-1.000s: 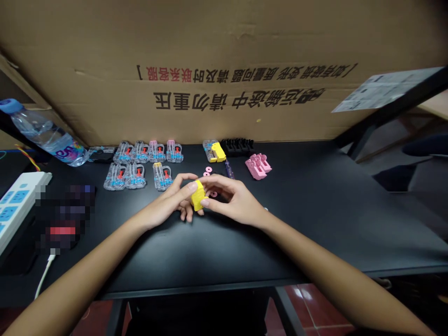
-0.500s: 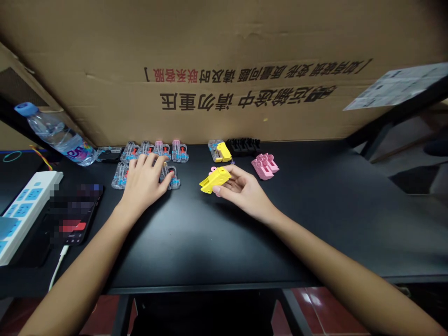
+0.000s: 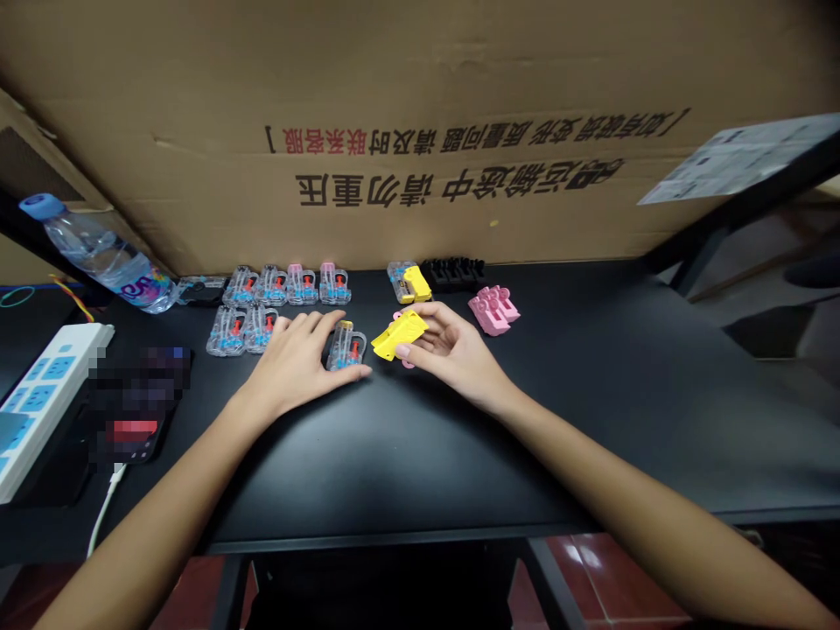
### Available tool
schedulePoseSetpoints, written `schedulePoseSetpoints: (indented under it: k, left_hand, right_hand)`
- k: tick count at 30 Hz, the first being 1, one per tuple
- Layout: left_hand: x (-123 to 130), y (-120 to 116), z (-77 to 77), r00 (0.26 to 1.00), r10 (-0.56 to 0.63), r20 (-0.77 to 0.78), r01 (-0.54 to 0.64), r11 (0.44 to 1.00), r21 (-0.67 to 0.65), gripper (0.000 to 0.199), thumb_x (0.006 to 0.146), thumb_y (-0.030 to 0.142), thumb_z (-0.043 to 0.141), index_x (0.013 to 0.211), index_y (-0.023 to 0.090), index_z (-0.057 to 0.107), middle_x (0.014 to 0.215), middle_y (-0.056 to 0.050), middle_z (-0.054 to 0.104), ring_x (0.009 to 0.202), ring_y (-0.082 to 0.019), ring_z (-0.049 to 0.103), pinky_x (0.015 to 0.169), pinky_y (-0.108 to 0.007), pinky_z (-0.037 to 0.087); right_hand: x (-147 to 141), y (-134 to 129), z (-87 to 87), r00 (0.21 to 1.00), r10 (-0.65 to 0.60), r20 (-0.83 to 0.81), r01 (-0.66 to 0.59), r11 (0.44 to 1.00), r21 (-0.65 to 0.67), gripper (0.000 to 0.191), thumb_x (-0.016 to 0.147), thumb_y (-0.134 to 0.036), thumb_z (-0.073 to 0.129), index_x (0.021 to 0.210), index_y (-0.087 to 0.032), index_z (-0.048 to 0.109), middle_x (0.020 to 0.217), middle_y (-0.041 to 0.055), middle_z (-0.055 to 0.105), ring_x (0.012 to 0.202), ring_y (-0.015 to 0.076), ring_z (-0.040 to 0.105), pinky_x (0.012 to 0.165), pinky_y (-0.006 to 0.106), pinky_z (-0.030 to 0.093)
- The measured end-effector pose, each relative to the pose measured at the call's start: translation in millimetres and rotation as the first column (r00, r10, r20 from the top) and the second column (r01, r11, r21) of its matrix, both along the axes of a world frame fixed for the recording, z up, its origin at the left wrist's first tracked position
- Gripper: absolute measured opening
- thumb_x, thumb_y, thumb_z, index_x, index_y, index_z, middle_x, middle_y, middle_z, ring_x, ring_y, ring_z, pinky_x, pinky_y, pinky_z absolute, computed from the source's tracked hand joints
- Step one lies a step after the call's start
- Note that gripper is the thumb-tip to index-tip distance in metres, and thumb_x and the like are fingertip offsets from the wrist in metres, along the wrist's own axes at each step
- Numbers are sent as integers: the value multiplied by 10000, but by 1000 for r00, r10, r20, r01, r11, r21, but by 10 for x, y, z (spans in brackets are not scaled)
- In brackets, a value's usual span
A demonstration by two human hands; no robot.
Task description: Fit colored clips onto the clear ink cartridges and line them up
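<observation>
Over table (image 3: 367,464): yellow part (image 3: 402,329), just right of clear case (image 3: 346,346).
Left hand (image 3: 295,363): around case; can't tell if gripping.
Right hand (image 3: 459,354): pinching yellow part.
Clear case: likely rigid, slick; take sides.
Yellow part: probably light, stiff; pinch sides.

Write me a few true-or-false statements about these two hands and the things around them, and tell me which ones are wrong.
1. The right hand holds a yellow piece. True.
2. The left hand is resting on the power strip. False: it is curved around a clear case.
3. The bottle at the left has a blue cap. True.
4. The pink pieces lie beside the phone. False: they lie near the black pieces, on the other side of the hands.
5. The printing on the cardboard appears upside down. True.
</observation>
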State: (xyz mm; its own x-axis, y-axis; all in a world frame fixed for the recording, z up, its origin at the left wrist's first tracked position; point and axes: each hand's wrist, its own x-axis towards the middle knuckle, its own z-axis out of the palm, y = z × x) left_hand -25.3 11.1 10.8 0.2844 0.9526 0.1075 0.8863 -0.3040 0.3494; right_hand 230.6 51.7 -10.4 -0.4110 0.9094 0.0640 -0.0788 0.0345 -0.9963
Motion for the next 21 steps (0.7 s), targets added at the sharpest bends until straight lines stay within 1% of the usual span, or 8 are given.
schedulePoseSetpoints:
  k: [5,7,9,11,13,16,18,21]
  left_hand:
    - [53,-36,10,990,-9,139,24,994,-108,532,932,405,672,1430,256,561,1339,-92,696,1197,-335,625,1031,-469,391]
    - [45,-34,9,983,5,186,20,991,-131,543,906,365,689,1421,257,552,1344,-93,694,1190,-333,625,1051,-480,391]
    - [25,-19,-17,974,11,226,21,990,-139,563,891,345,697,1422,249,536,1337,-99,689,1165,-323,635,1053,-482,402]
    - [3,7,-63,966,-6,260,43,990,-135,500,897,294,667,1380,231,554,1284,-95,693,1103,-296,655,1012,-451,431]
    - [-12,36,-107,960,-41,276,80,988,-130,362,909,250,626,1268,217,610,1164,-80,698,998,-264,662,926,-402,460]
    - [-14,62,-127,952,-69,298,106,988,-110,185,928,252,602,1098,206,660,996,-59,669,873,-239,632,804,-351,462]
    - [-5,61,-107,941,-40,335,81,991,-109,153,943,284,604,1055,204,669,921,-47,660,826,-232,617,757,-334,456]
    - [15,47,-78,913,60,403,-2,990,-142,194,967,371,619,1038,203,685,813,-20,660,745,-213,600,705,-313,445]
  right_hand:
    - [11,10,-26,1000,27,16,-27,1000,14,569,764,-393,941,1229,-244,649,1227,74,740,1083,225,750,1022,420,616]
    - [16,14,-29,998,47,42,-49,999,24,558,783,-407,925,1247,-230,670,1229,86,747,1111,241,747,1056,451,601]
    - [21,16,-31,997,47,64,-50,998,44,524,791,-427,918,1215,-210,700,1226,98,749,1119,251,741,1068,465,593]
    - [22,16,-30,997,37,75,-41,998,55,498,788,-440,919,1170,-193,717,1215,104,752,1114,253,737,1066,466,593]
    - [21,12,-28,997,32,75,-36,998,46,494,787,-446,920,1153,-187,712,1173,101,765,1065,250,744,1024,463,614]
    - [16,7,-19,997,30,69,-32,999,27,459,798,-449,910,1119,-196,703,1088,84,779,926,224,750,883,420,656]
    - [13,4,-9,997,24,69,-26,999,25,438,807,-451,901,1105,-202,700,1053,74,778,853,205,737,783,382,661]
    - [13,5,11,997,17,74,-20,999,34,433,818,-458,889,1111,-206,692,1038,73,770,797,190,713,696,353,648]
